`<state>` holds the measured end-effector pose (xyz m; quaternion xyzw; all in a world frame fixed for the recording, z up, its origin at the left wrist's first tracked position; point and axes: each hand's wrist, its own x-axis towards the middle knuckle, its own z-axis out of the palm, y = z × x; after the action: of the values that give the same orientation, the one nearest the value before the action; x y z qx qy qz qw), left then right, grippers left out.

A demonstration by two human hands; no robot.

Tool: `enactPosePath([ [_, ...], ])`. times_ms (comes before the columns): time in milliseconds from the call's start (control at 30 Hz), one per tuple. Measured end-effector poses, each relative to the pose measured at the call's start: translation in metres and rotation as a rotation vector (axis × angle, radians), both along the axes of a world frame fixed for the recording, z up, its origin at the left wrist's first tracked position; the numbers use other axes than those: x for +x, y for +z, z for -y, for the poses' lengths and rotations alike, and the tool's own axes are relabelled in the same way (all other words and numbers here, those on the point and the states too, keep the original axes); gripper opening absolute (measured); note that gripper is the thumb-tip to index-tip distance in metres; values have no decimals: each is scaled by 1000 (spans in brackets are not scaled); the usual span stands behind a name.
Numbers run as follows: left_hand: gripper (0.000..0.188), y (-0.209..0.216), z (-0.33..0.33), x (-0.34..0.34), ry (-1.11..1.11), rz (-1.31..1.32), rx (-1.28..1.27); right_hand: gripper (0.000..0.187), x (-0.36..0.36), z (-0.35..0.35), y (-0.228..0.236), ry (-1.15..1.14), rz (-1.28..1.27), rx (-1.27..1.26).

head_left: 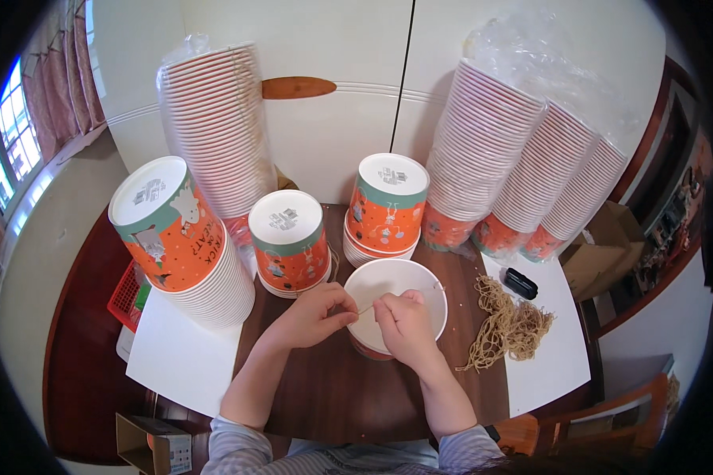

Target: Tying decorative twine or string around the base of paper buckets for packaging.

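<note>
ok so rn both hands are over the open paper bucket [392, 277], which sits mouth-up abt mid-desk [348, 400] w/ its white inside facing up. L hand [317, 317] has thumb + fingers pinched together near the bucket's left rim, R hand [405, 326] is curled over the near side, also pinching. Looks like they've got a thin strand [365, 309] stretched btwn them, but it's tiny, so can't tell if it's attached to the bucket or if the hands actually touch the rim.

What could go wrong imo: strand's so fine it could slip outta either pinch, esp if one side pulls harder. If it's hooked to the bucket, a big yank might tear the paper or tip the bucket, bc neither hand seems to be bracing it.

Also the tan string tangle [493, 317] on the right, near the black case [520, 283], prob snags if someone grabs one strand too fast. And a careless elbow could bump the upside-down bucket stack [291, 249] just past the L hand, or the taller stack [174, 229] further left, which looks leany tbh (could be fisheye tho).
</note>
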<state>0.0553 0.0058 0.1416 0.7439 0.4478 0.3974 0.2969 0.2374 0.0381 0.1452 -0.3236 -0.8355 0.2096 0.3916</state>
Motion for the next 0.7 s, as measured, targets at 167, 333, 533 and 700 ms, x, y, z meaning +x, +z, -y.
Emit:
enactPosePath([
  [167,8,-2,-1,-2,6,4,-16,22,2,-5,-3,-84,-10,101],
  [333,9,-1,-1,-6,12,-115,9,21,13,-8,4,-165,7,79],
  [533,10,-6,-1,-5,82,157,-315,18,22,-14,8,-84,59,68],
  [700,9,-7,-4,-10,59,327,-479,12,20,-7,14,-70,20,-82],
])
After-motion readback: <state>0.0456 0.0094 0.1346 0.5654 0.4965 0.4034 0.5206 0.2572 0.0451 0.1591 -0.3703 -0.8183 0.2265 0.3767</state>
